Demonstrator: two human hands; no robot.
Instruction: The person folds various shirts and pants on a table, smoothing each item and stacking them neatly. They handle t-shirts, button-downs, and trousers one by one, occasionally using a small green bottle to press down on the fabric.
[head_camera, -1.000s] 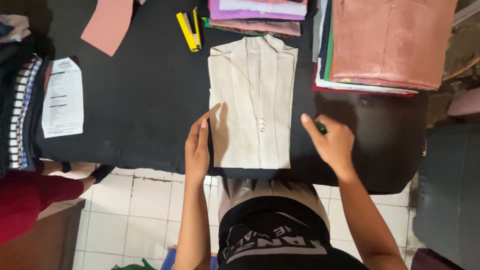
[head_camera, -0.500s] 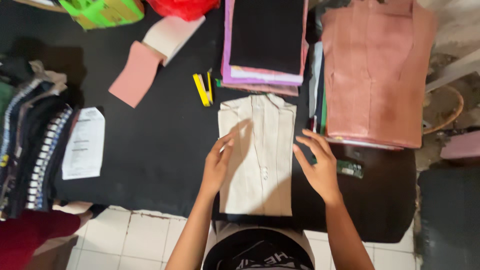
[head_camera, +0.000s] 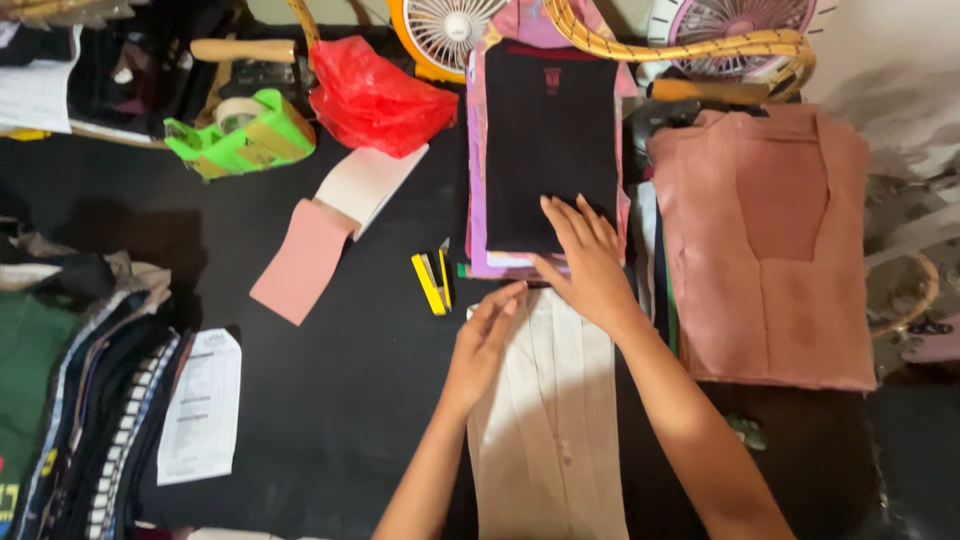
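shirt: cream folded shirt lies on the black table, right under the hands; long axis runs straight away from the person, collar end at the far side
left hand: flat on the shirt's far left corner, fingers loose and stretched out, gripping nothing
right hand: fingers spread flat, palm over the shirt's far edge, tips reaching onto the black top of the stack just beyond; no grip either
nearer: both sit at the collar end; right is further forward
nearby: yellow stapler just left of the shirt; pink pile to the right
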